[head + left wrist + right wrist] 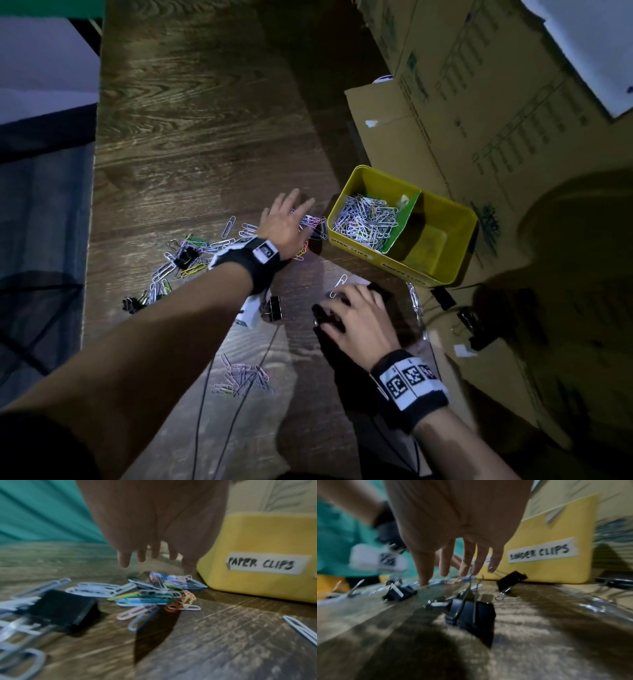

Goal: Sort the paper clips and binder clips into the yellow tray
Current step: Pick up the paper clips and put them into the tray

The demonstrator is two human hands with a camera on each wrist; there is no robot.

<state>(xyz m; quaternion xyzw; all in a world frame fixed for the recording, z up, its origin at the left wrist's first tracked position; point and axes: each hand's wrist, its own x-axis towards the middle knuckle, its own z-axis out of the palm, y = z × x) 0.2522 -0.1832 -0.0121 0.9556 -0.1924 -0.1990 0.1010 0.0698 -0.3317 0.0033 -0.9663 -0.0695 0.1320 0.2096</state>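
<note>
Head view, frame centre: my left hand (286, 222) spreads over loose paper clips (313, 222) beside the tray (455, 219); next I should gather them.

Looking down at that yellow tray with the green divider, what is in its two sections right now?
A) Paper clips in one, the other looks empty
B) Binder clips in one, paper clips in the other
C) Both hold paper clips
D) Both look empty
A: in the head view the yellow plastic tray has a heap of wire paper clips left of its green divider, while the right section shows only bare yellow floor.
</note>
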